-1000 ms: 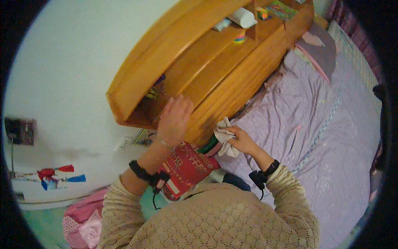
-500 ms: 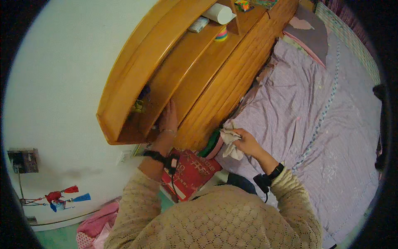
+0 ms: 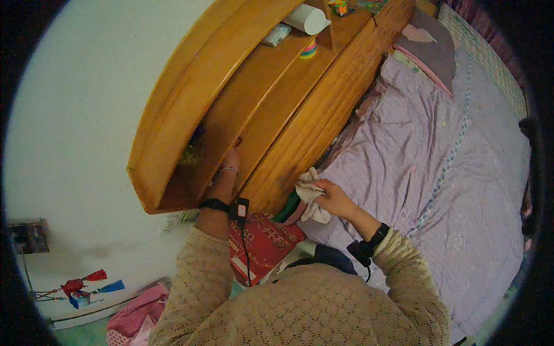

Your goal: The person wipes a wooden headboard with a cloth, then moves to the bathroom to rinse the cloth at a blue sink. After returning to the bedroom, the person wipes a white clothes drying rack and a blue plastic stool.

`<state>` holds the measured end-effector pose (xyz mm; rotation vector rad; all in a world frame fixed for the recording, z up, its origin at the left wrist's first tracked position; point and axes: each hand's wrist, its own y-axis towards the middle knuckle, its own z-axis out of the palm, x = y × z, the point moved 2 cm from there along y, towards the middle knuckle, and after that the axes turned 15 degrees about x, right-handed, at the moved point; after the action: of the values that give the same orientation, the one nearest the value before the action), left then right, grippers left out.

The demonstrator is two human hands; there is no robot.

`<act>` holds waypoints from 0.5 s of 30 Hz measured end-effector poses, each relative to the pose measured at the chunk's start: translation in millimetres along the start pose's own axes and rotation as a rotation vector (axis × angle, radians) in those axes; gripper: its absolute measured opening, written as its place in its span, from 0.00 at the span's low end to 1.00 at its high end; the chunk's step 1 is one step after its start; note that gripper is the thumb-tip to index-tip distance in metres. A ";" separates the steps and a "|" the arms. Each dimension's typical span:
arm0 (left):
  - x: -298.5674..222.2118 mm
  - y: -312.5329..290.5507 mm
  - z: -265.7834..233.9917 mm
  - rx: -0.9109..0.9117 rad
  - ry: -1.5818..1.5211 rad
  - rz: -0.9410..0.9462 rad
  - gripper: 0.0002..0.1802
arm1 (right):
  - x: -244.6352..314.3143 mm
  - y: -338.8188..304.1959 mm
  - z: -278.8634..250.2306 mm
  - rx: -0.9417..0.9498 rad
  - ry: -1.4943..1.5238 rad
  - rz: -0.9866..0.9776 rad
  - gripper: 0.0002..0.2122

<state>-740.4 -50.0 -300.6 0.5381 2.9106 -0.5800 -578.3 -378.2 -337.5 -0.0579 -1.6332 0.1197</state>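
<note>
My left hand (image 3: 232, 157) reaches into the lower level of the wooden shelf unit (image 3: 283, 124). Its fingers are drawn together, and a small reddish-brown thing (image 3: 238, 142) shows at their tips, too small to name. My right hand (image 3: 336, 199) grips a crumpled whitish cloth (image 3: 311, 202), which hangs in front of the unit beside the bed's edge. Most of the left fingers are hidden from view.
A lilac-covered bed (image 3: 398, 167) lies to the right. On the shelves stand a white cylinder (image 3: 313, 21), a rainbow coil toy (image 3: 309, 49) and a puzzle cube (image 3: 337, 7). A red printed bag (image 3: 262, 245) sits below. Tasselled ornaments (image 3: 78, 288) hang at the left wall.
My left hand has gone from stretched fingers to closed ones, with a small reddish-brown thing now at their tips. My right hand has shifted slightly left with the cloth.
</note>
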 end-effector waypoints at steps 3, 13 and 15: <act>0.9 -9.8 0.2 -0.024 0.087 0.044 0.17 | 36.6 17.9 -5.2 0.008 0.067 0.024 0.23; -28.2 -147.2 -28.8 -0.076 0.010 0.450 0.13 | 79.2 172.5 -54.7 -0.396 -0.657 -0.003 0.20; -26.7 -185.4 -27.0 -0.085 -0.049 0.527 0.12 | 62.2 205.1 -52.5 -0.441 -1.080 0.025 0.16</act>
<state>-785.1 -207.9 -206.4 1.1987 2.5667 -0.3832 -537.3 -165.4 -295.7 -0.4071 -2.7133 -0.2404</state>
